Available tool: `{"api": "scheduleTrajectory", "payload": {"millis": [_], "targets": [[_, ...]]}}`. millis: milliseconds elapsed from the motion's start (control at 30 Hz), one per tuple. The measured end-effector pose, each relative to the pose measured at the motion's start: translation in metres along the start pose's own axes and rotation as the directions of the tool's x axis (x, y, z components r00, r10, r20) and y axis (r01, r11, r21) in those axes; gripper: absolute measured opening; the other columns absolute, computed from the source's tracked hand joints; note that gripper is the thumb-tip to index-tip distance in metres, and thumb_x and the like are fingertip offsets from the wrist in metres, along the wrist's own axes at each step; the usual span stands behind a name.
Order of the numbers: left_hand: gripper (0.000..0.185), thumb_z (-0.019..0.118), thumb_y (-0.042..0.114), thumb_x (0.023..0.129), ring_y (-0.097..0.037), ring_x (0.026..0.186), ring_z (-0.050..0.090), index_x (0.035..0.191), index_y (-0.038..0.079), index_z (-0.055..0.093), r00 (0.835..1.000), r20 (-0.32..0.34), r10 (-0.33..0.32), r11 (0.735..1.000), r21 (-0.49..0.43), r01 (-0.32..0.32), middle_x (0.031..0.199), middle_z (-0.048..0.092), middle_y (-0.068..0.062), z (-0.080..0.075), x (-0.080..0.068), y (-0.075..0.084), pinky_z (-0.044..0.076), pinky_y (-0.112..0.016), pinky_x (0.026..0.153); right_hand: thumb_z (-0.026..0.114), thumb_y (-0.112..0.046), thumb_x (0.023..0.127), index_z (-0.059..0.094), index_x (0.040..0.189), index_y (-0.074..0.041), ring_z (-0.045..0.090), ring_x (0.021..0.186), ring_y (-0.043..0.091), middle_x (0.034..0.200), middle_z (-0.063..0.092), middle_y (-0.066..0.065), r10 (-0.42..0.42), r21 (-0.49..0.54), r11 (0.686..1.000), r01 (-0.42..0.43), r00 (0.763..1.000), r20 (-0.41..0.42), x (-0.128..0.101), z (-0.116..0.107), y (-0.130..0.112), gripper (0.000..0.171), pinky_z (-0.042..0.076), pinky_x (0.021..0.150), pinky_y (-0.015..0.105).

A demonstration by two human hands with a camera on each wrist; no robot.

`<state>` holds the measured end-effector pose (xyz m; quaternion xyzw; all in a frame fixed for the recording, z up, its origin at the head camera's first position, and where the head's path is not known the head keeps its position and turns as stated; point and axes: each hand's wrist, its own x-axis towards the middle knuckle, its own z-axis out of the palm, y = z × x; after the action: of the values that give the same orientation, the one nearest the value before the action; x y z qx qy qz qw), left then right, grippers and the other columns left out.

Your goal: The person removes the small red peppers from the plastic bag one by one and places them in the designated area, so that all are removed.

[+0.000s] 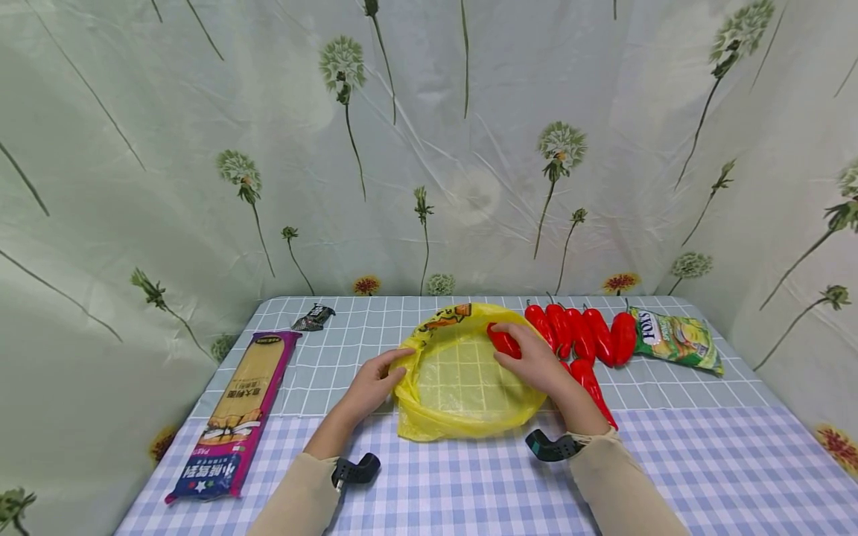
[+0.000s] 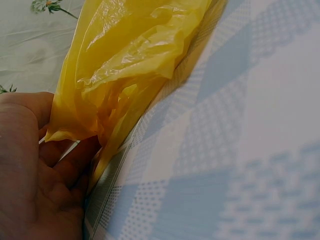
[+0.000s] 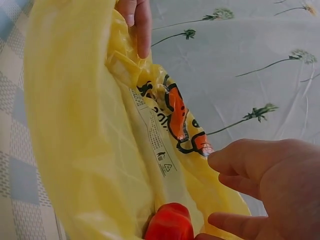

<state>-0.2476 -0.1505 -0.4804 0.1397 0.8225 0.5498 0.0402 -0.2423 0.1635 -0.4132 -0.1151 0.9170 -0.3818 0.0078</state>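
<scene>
A yellow plastic bag [image 1: 449, 432] lies spread with its mouth facing up. My left hand [image 1: 369, 383] grips its left rim; in the left wrist view the bag's edge [image 2: 75, 120] passes between thumb and fingers. My right hand [image 1: 536, 361] is over the right side of the mouth, fingers loosely spread. Just under its fingertips is a red chili pepper [image 1: 503, 342], against the bag's inner wall. In the right wrist view the thumb stands apart from that pepper [image 3: 171, 222], while a fingertip overlaps its edge.
Several red chili peppers [image 1: 582, 333] lie right of the bag, some partly behind my right forearm. A green snack packet [image 1: 677, 339] is beyond them. On the left are a long pasta pack [image 1: 234, 417] and a small black wrapper [image 1: 313, 318]. A floral curtain [image 1: 469, 186] hangs behind the table.
</scene>
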Motion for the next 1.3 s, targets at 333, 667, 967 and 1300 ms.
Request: {"api": "scheduleTrajectory", "payload": {"millis": [333,667,967,1300], "targets": [[0.037,0.057,0.014,0.101,-0.028,0.139,0.049,0.137,0.019,0.061,1.000,-0.003,0.008,1.000,0.005,-0.008,0.147,0.055,-0.008,0.000,0.000,0.000,0.042,-0.050,0.114,0.069,-0.017,0.091,0.054,0.138,-0.010,0.043,0.139,0.037,0.146,0.051,0.015,-0.014,-0.030,0.999,0.013,1.000,-0.012,0.002,0.004,0.003,0.050,0.040,0.113,0.059],[0.037,0.057,0.014,0.101,-0.028,0.140,0.048,0.137,0.019,0.061,1.000,0.001,0.004,1.000,-0.001,-0.004,0.149,0.054,-0.008,0.000,0.000,-0.001,0.042,-0.050,0.114,0.069,-0.019,0.092,0.057,0.134,-0.011,0.055,0.120,0.034,0.134,0.058,0.016,0.009,-0.061,0.998,-0.009,1.000,-0.004,0.000,0.007,0.000,0.045,0.054,0.099,0.051],[0.039,0.056,0.012,0.101,-0.030,0.141,0.046,0.139,0.019,0.060,1.000,0.002,0.017,1.000,-0.002,-0.017,0.149,0.053,-0.009,0.000,-0.001,0.003,0.040,-0.050,0.116,0.071,-0.018,0.091,0.062,0.130,-0.012,0.058,0.117,0.033,0.129,0.061,0.015,-0.015,-0.105,0.994,0.016,1.000,0.015,0.000,0.011,0.003,0.041,0.055,0.098,0.051],[0.039,0.056,0.011,0.101,-0.030,0.141,0.046,0.138,0.019,0.061,1.000,-0.002,0.015,1.000,0.001,-0.015,0.149,0.053,-0.009,0.000,-0.001,0.002,0.041,-0.050,0.115,0.073,-0.020,0.090,0.065,0.129,-0.017,0.056,0.104,0.026,0.119,0.057,0.013,-0.042,-0.147,0.988,0.053,0.996,0.075,-0.002,0.020,0.004,0.040,0.055,0.091,0.043]]}}
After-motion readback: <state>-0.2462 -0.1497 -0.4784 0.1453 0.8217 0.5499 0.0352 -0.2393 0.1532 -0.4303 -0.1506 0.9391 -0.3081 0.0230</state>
